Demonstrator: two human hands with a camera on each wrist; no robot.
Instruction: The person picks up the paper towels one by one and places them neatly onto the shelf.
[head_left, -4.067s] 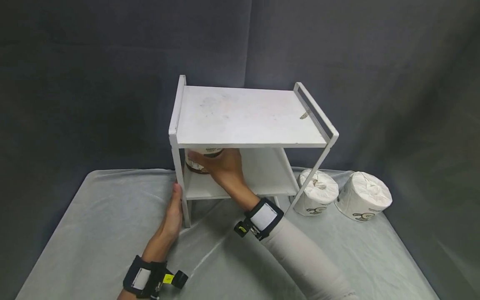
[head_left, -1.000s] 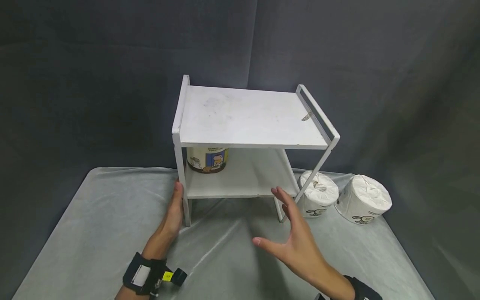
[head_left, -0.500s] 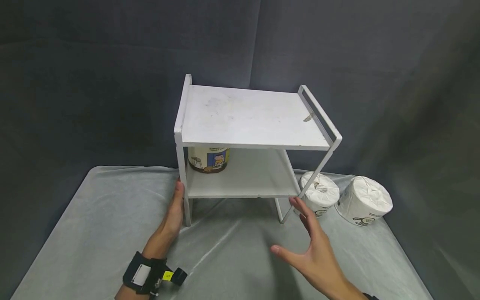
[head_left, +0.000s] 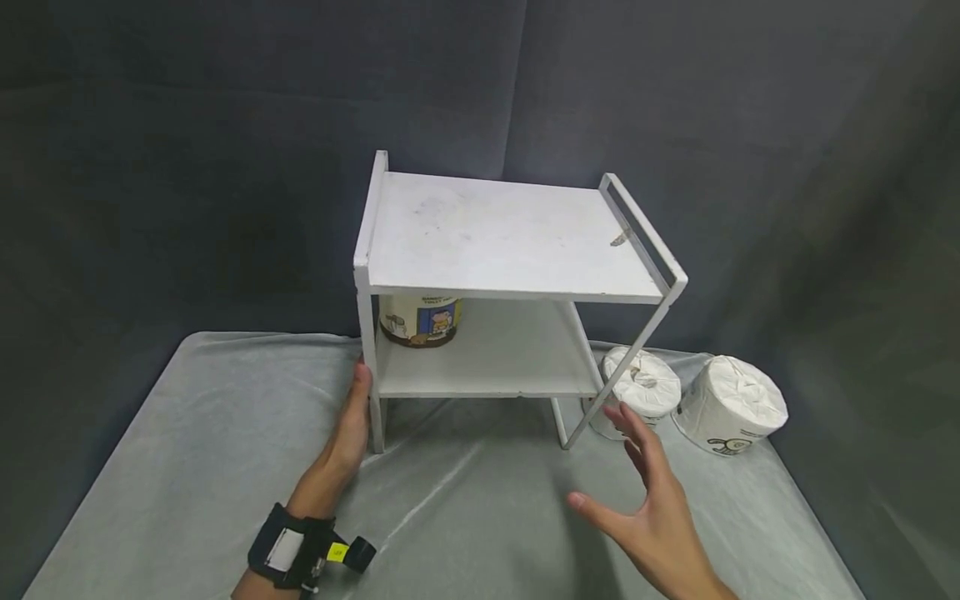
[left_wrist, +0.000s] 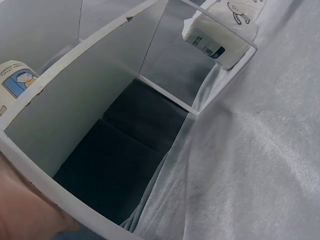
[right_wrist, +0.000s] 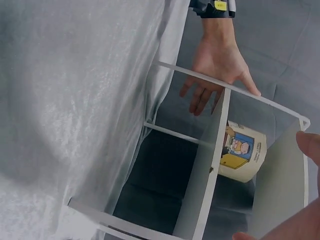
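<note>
A small white two-tier shelf (head_left: 495, 237) stands upright on the cloth-covered table. My left hand (head_left: 347, 437) rests against its left side frame; the right wrist view shows this hand (right_wrist: 217, 60) with its fingers extended along the frame. On the lower tier, at the left, sits a toilet roll (head_left: 420, 322) in a cream, brown and blue printed wrapper, its top hidden under the upper tier. My right hand (head_left: 656, 521) is in the air in front of the shelf's right leg, thumb and fingers spread, holding nothing. Nearest to it is a white-wrapped toilet roll (head_left: 647, 385).
Another white-wrapped toilet roll (head_left: 733, 408) stands farther right, near the table's right edge. Grey cloth (head_left: 450, 533) covers the table, and a dark curtain (head_left: 255, 167) hangs behind it. The shelf's slanting right leg partly blocks the nearer roll.
Earlier my right hand gripped the printed roll inside the shelf; it has let go, withdrawn, and drifted right toward the white rolls. My left hand has stayed on the frame.
</note>
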